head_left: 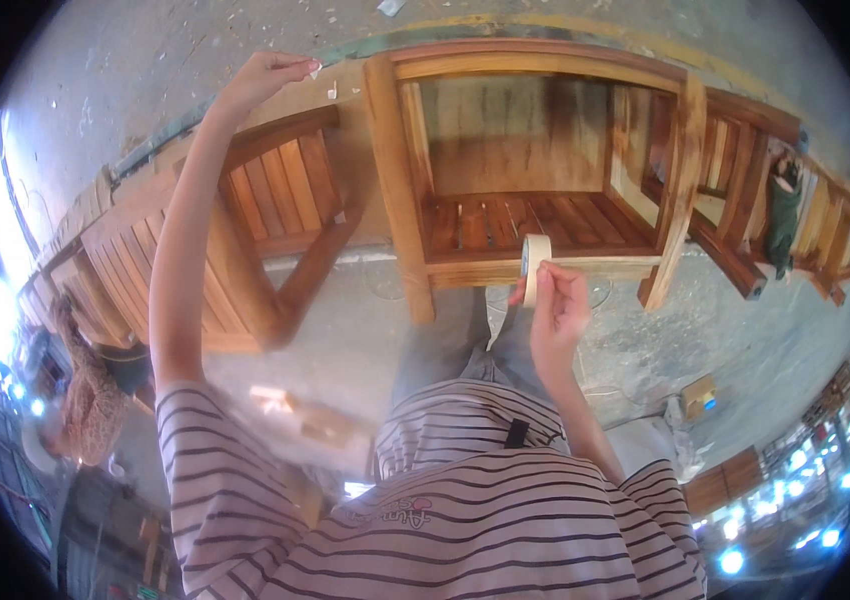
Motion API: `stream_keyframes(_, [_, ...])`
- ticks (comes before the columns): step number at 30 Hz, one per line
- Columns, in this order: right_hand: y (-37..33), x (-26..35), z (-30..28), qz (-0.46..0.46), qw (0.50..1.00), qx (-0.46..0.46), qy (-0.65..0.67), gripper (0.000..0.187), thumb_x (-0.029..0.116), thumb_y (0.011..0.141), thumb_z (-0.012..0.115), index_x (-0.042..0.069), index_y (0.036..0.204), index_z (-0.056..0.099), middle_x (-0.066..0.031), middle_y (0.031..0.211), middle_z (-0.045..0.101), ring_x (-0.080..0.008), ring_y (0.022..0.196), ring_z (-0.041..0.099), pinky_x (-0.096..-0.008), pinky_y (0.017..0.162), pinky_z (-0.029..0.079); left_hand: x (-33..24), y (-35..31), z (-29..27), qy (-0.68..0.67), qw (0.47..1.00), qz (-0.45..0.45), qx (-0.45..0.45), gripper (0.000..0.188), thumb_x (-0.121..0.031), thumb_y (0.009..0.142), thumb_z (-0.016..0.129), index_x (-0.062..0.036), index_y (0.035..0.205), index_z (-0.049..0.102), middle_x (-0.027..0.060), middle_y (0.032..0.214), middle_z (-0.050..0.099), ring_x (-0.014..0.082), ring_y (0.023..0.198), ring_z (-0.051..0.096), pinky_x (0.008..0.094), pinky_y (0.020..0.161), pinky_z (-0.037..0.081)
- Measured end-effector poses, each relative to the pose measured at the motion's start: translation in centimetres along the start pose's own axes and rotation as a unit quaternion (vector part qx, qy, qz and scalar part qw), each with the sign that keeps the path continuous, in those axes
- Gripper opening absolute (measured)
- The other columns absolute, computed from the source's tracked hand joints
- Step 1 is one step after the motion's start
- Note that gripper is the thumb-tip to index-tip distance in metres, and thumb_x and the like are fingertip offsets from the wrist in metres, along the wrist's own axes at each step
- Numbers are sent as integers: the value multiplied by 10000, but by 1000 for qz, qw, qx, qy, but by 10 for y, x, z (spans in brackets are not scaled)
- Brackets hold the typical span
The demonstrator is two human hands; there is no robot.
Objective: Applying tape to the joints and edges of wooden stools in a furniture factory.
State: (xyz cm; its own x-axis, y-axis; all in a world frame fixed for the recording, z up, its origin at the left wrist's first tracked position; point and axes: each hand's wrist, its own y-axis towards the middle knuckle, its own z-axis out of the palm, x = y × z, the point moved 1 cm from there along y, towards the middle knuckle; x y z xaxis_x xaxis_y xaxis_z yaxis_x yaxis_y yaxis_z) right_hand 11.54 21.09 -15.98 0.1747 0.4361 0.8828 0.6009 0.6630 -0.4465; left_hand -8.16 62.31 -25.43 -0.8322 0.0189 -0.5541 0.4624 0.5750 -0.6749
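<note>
My left hand (275, 80) is raised high at the upper left, its fingers pinched on a small white scrap (316, 68) that looks like torn tape. In front of my waist, my right hand (559, 312) grips a cream roll of masking tape (536, 262), held on edge. Just beyond the roll stands a brown wooden furniture frame (535, 62) with square posts and a slatted base (535, 215). The roll overlaps its front rail in view; whether they touch I cannot tell.
Slatted wooden furniture (290, 180) stands left of the frame, under my left forearm. More wooden pieces line up on the right, a dark green cloth (781, 220) hanging among them. Another person (93, 400) is at the far left. A small box (698, 397) lies on the concrete floor.
</note>
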Motion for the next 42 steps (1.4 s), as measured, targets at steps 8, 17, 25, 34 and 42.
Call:
stream_keyframes(8, [70, 59, 38, -141, 980, 29, 134, 490, -23, 860, 661, 17, 1264, 386, -141, 1106, 635, -115, 841, 619, -233, 735, 502, -130, -99, 85, -467, 872, -7, 145, 450, -391, 931, 609, -93, 1267, 604, 47, 1271, 579, 135, 1147, 516, 282, 945, 411])
stream_keyframes(17, [79, 92, 64, -348, 931, 42, 101, 546, -28, 810, 711, 7, 1254, 395, -143, 1082, 659, -145, 900, 645, -247, 791, 504, -148, -156, 125, -683, 701, 27, 203, 263, -309, 924, 634, -126, 1113, 630, 31, 1430, 413, 169, 1218, 461, 364, 1028, 400])
stream_keyframes(25, [65, 108, 70, -342, 931, 55, 112, 521, -42, 817, 705, -9, 1245, 410, -91, 925, 688, -121, 853, 656, -206, 714, 509, -148, -172, 148, -796, 555, 122, 209, 97, -253, 889, 687, -175, 938, 657, -38, 1405, 393, 111, 1193, 434, 324, 1042, 374])
stream_keyframes(34, [63, 112, 68, -383, 913, 114, 77, 356, -50, 790, 711, 19, 1109, 570, -83, 918, 700, -179, 808, 680, -264, 686, 535, -148, -181, 158, -831, 488, 173, 205, 107, -255, 976, 543, -217, 1052, 609, -14, 1344, 451, 173, 1244, 444, 420, 962, 448])
stream_keyframes(42, [67, 111, 64, -387, 916, 105, 2, 306, -23, 719, 724, 53, 1011, 671, -87, 938, 704, -225, 806, 648, -319, 731, 525, -150, -183, 161, -867, 462, 52, 181, 145, -231, 982, 533, -186, 1119, 516, 11, 1157, 553, 220, 1163, 515, 459, 988, 439])
